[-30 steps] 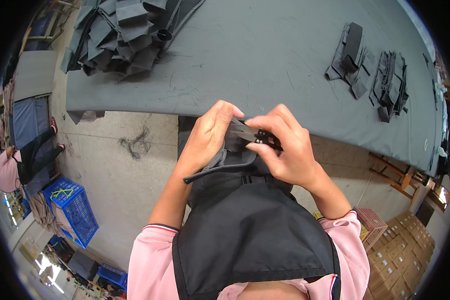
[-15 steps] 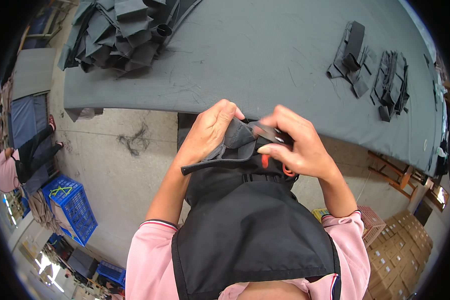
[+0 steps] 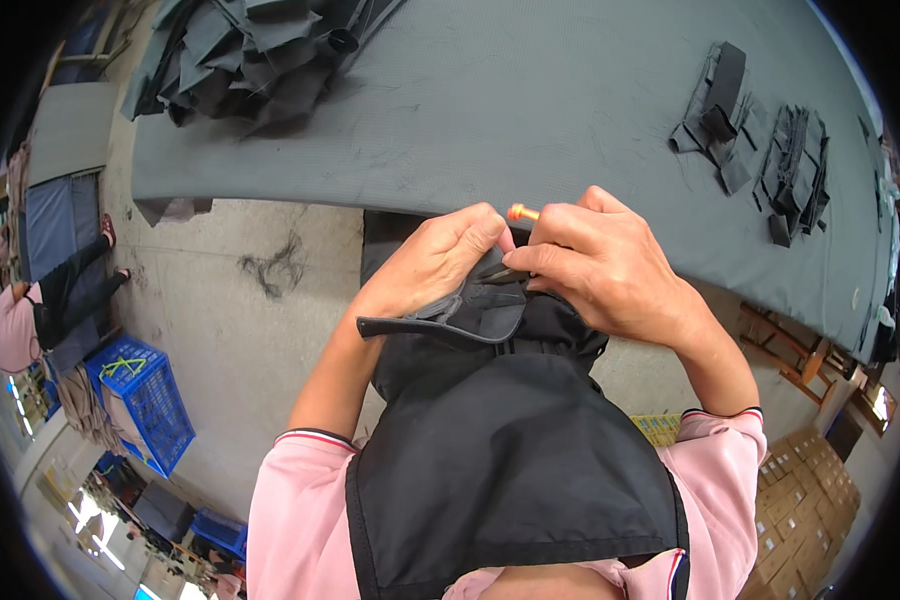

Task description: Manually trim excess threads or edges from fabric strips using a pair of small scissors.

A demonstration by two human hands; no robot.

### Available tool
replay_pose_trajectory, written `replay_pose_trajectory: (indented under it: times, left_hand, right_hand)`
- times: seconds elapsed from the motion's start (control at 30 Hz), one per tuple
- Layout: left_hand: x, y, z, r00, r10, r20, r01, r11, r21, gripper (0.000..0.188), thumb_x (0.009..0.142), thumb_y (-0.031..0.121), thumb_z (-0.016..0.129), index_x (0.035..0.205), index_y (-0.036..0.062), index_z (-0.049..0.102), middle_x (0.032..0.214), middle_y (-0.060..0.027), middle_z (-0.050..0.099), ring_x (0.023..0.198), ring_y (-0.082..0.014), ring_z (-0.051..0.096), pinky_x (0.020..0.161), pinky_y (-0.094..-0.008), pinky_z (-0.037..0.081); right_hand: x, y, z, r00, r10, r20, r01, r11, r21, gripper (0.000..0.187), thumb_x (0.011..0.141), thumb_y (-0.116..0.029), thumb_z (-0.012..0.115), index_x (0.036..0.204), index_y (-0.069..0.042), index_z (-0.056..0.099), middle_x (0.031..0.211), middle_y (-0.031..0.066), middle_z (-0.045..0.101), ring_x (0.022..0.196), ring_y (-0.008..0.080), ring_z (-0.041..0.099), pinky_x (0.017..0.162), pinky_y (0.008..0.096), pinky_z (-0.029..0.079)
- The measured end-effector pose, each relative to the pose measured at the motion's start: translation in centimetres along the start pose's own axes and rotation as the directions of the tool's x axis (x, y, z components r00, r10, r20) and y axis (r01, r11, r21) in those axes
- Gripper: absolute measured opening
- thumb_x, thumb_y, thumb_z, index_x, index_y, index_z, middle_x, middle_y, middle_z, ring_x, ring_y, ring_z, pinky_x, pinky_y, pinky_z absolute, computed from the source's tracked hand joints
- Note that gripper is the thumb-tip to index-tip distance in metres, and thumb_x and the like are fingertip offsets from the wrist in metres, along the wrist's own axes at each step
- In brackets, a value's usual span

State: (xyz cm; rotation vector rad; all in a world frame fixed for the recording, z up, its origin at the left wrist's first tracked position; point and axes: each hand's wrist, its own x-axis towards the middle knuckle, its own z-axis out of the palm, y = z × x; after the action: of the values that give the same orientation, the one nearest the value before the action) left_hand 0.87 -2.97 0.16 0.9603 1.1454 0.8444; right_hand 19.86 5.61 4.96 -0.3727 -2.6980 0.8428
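My left hand (image 3: 438,255) is closed on a small sewn dark grey fabric piece (image 3: 490,315), its fingertips pinching the upper edge. A flat strip of the same piece sticks out to the left under my wrist. In my right hand (image 3: 610,265) are small orange-handled scissors (image 3: 523,212). Part of the orange handle shows above my curled fingers, while a thin metal tip is down at the fabric between my hands. The fingers hide most of the scissors. Both hands are close together over my black apron (image 3: 515,450), just before the table's near edge.
On the grey cloth-covered table (image 3: 490,120) lie a heap of dark fabric pieces (image 3: 260,60) at left and two smaller stacks (image 3: 715,110) (image 3: 795,170) at right. A blue crate (image 3: 145,400) stands on the floor, near another person (image 3: 45,310). Cartons (image 3: 800,510) are at lower right.
My right hand has turned over: the orange handle was below the palm and now shows above the fingers. The metal tip has moved in against the fabric, which my left hand still holds.
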Motion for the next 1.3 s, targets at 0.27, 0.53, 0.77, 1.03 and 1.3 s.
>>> replay_pose_trajectory:
  times: [0.27,0.53,0.77,1.03,1.3]
  left_hand:
    - [-0.2,-0.3,0.3,0.995,-0.068,0.072,0.070,0.997,-0.032,0.039,0.101,0.035,0.040,0.090,0.0005,0.054,0.080,-0.0031,0.052,0.077,-0.0118,0.046,0.073,-0.0276,0.041]
    - [0.0,-0.3,0.5,0.988,-0.053,0.143,0.067,0.993,-0.094,0.037,0.102,0.033,0.040,0.094,-0.0002,0.054,0.083,-0.0032,0.054,0.079,-0.0119,0.047,0.075,-0.0274,0.042]
    - [0.0,-1.1,0.1,0.983,-0.014,0.181,0.037,0.992,-0.123,0.040,0.102,0.036,0.038,0.095,-0.0001,0.054,0.084,-0.0026,0.053,0.080,-0.0112,0.046,0.076,-0.0269,0.042]
    - [0.1,-1.6,0.0,0.974,0.015,0.227,0.007,0.995,-0.096,0.042,0.102,0.038,0.037,0.088,0.0011,0.051,0.080,-0.0009,0.048,0.076,-0.0108,0.042,0.072,-0.0271,0.041]
    - [0.1,-1.3,0.0,0.951,-0.049,0.304,0.093,0.987,-0.130,0.034,0.102,0.033,0.039,0.095,0.0023,0.052,0.087,0.0016,0.050,0.081,-0.0076,0.043,0.075,-0.0245,0.041]
  right_hand:
    - [1.2,-0.2,-0.5,0.983,-0.143,0.116,0.145,0.989,-0.005,0.019,0.066,-0.010,0.063,0.084,-0.004,0.063,0.080,0.0033,0.051,0.076,0.0193,0.051,0.062,0.0311,0.039]
    - [1.3,-0.4,-0.6,0.964,-0.189,0.186,0.162,0.975,0.149,0.026,0.065,-0.008,0.061,0.088,0.004,0.061,0.084,0.0092,0.052,0.078,0.0252,0.052,0.069,0.0358,0.047]
    - [1.5,-0.7,-0.7,0.954,-0.201,0.222,0.170,0.974,0.151,0.028,0.065,-0.007,0.061,0.090,0.005,0.061,0.087,0.0110,0.052,0.082,0.0261,0.053,0.071,0.0354,0.048]
    - [1.3,-0.9,-0.3,0.947,-0.217,0.239,0.182,0.970,0.160,0.030,0.066,-0.010,0.061,0.092,0.005,0.061,0.086,0.0100,0.050,0.082,0.0260,0.052,0.072,0.0353,0.047]
    - [1.1,-1.4,0.4,0.945,-0.272,0.180,0.258,0.961,0.098,0.036,0.066,-0.011,0.060,0.100,0.002,0.063,0.078,0.0066,0.046,0.072,0.0231,0.047,0.062,0.0341,0.044]
